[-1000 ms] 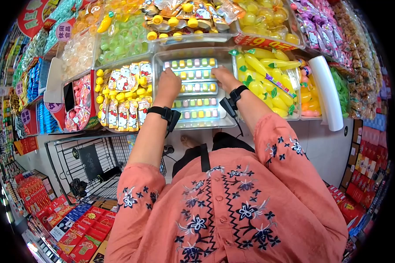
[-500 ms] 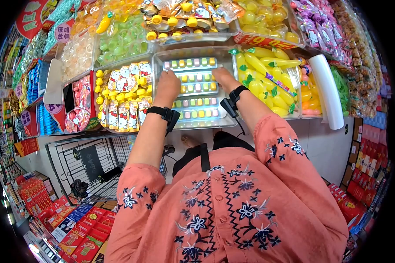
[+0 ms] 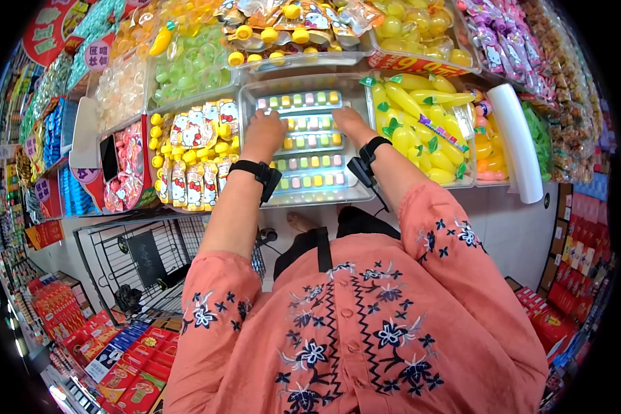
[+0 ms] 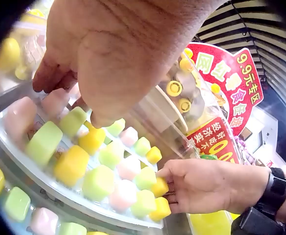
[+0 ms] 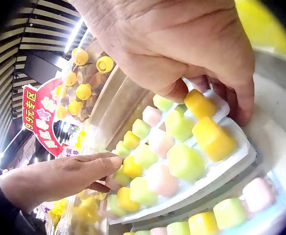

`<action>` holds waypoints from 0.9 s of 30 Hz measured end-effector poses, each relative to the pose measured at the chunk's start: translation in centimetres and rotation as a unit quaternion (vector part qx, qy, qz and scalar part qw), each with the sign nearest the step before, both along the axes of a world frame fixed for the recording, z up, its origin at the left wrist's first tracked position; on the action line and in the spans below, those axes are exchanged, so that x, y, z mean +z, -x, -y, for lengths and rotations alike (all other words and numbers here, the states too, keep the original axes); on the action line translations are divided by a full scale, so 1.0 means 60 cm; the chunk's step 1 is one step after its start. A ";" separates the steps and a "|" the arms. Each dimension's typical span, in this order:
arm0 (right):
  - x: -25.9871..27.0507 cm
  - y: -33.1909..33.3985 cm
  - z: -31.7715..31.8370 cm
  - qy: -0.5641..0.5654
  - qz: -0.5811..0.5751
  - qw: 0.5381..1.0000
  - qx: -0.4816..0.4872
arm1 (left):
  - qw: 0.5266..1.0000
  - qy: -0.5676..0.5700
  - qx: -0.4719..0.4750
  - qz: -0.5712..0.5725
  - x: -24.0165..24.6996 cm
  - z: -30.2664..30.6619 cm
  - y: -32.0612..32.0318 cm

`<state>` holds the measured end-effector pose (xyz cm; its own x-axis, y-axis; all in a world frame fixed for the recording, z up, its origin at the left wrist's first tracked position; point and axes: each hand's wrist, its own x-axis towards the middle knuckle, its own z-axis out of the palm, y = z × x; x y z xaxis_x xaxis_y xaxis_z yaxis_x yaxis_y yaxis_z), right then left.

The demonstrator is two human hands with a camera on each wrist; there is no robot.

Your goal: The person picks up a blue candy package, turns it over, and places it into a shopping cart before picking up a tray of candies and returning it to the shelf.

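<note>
A clear plastic tray of pastel candy cubes (image 3: 310,123) lies among similar stacked trays in a clear bin (image 3: 248,93) on the shop shelf. My left hand (image 3: 263,131) grips its left end, and my right hand (image 3: 348,123) grips its right end. In the left wrist view the left hand's fingers (image 4: 59,73) curl over the tray (image 4: 99,171), and the right hand (image 4: 201,186) pinches the far end. From the right wrist, the right hand (image 5: 192,49) curls over the tray (image 5: 182,161), with the left hand (image 5: 69,178) at the other end.
Bins of cartoon-cat pouches (image 3: 193,159) and yellow banana-shaped packs (image 3: 421,124) flank the candy bin. A roll of white bags (image 3: 514,138) lies at the right. A black wire cart (image 3: 138,262) stands at lower left. A red price sign (image 4: 226,83) hangs behind.
Both hands stay on the ends of the same tray. The hands and tray have shifted only slightly toward me.
</note>
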<state>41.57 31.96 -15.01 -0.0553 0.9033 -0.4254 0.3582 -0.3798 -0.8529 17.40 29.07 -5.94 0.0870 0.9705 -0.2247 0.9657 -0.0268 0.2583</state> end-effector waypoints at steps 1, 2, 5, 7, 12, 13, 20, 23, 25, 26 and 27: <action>0.006 -0.001 0.000 0.003 0.023 0.999 0.024 | 1.000 0.004 -0.005 0.005 0.003 0.000 0.000; 0.014 -0.004 -0.001 0.006 0.046 0.998 0.048 | 1.000 0.008 -0.006 -0.001 0.007 0.000 -0.001; 0.057 -0.003 0.010 0.003 0.054 0.996 0.072 | 0.999 0.021 -0.015 -0.019 0.012 -0.002 -0.005; 0.057 -0.004 0.011 -0.013 0.072 0.993 0.092 | 0.999 0.029 -0.026 -0.033 0.012 -0.002 -0.006; 0.052 -0.003 0.009 -0.066 0.135 0.980 0.129 | 0.998 0.037 -0.027 -0.030 0.018 0.002 -0.008; 0.047 -0.003 0.008 -0.067 0.153 0.975 0.144 | 0.998 0.053 -0.028 -0.024 0.023 0.002 -0.009; 0.017 -0.005 -0.004 -0.082 0.203 0.957 0.189 | 0.995 0.035 -0.090 -0.037 0.011 -0.013 -0.004; -0.016 -0.007 -0.010 -0.089 0.222 0.948 0.211 | 0.996 0.044 -0.069 -0.030 0.001 -0.018 -0.001; -0.028 -0.006 -0.015 -0.087 0.244 0.938 0.229 | 0.995 0.069 -0.059 -0.037 0.011 -0.020 -0.008; -0.035 -0.005 -0.017 -0.077 0.253 0.936 0.231 | 0.993 0.090 -0.060 -0.050 0.015 -0.021 -0.011; -0.031 -0.004 -0.016 -0.060 0.248 0.941 0.222 | 0.990 0.110 -0.061 -0.062 0.023 -0.023 -0.015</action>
<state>41.79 32.94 -16.87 -0.2609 0.8812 -0.3943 0.8240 -0.0096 -0.5665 18.31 30.45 -4.59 0.1589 0.8807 -0.4462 0.9834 -0.1012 0.1504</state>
